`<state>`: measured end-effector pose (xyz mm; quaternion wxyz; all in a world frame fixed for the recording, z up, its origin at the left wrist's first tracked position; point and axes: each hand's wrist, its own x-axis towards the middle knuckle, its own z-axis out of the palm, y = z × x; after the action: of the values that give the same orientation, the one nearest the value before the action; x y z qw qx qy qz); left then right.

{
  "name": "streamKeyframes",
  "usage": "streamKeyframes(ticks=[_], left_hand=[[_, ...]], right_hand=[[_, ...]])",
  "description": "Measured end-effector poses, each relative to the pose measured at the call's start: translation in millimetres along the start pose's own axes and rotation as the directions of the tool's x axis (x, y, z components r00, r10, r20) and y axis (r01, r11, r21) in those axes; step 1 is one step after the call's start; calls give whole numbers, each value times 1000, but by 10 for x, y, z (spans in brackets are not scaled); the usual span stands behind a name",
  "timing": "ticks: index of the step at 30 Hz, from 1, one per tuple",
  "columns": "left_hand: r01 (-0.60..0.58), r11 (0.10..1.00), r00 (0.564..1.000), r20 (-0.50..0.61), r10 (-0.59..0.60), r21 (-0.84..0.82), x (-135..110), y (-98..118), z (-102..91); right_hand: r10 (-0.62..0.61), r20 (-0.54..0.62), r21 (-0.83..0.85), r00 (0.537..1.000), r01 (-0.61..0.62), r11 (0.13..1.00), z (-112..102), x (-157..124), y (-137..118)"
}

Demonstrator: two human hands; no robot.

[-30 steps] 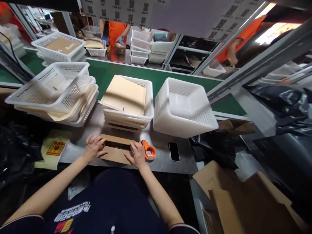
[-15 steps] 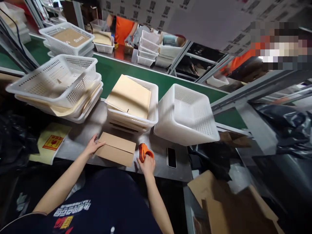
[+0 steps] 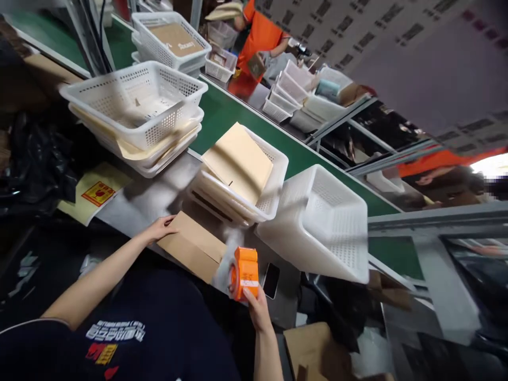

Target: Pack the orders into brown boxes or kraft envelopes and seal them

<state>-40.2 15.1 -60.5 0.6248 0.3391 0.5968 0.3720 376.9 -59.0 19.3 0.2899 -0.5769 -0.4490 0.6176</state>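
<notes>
A flat brown cardboard box (image 3: 193, 246) lies at the front of the metal table, a seam running along its top. My left hand (image 3: 162, 228) grips the box's left end, fingers over its far corner. My right hand (image 3: 257, 307) is closed around an orange tape dispenser (image 3: 246, 272), raised and upright just off the box's right end. The fingers behind the dispenser are partly hidden. A black phone (image 3: 272, 280) lies on the table to the right of the dispenser.
Behind the box stands a white basket (image 3: 282, 174) with padded envelopes (image 3: 242, 164). Nested empty baskets (image 3: 337, 227) are at right, stacked baskets (image 3: 135, 98) at left. A yellow bag (image 3: 97, 193) lies at the table's left. Beyond the green conveyor (image 3: 226, 114) works a person in orange (image 3: 264, 37).
My right hand has lifted the tape dispenser from the table and turned it upright. My left hand stays on the box. The whole view has tilted.
</notes>
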Motion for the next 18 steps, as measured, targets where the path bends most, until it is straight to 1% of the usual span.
streamKeyframes(ticks=[1,2,3,5,7,9,10,12,15,18], left_hand=[[-2,1000,999,44,3,-23,-18,-39,75],[-8,1000,996,86,10,-26,-37,-73,151],[-13,1000,992,126,16,-24,-55,-100,224],[-26,999,981,191,30,-25,-83,-136,344],[-37,999,977,209,42,-28,-94,-150,413],[-48,998,980,195,52,-28,-92,-153,435],[-51,998,980,190,55,-26,-90,-152,434],[-42,999,979,198,46,-24,-90,-150,426],[2,1000,975,224,4,-26,-100,-151,424],[26,999,977,211,-20,-27,-110,-148,436]], right_hand=[[-5,58,49,998,2,999,57,-58,-126],[-16,112,58,994,9,998,149,-72,-250],[-26,161,40,987,19,999,267,-42,-367],[-17,248,-30,969,26,999,539,115,-548],[24,313,-83,949,2,997,779,316,-629],[53,350,-98,935,-20,995,920,469,-611],[51,356,-94,933,-19,995,946,513,-575],[37,359,-85,933,-6,996,924,541,-483],[19,374,-83,927,13,996,801,502,-372],[-16,387,-96,922,58,994,695,464,-350]])
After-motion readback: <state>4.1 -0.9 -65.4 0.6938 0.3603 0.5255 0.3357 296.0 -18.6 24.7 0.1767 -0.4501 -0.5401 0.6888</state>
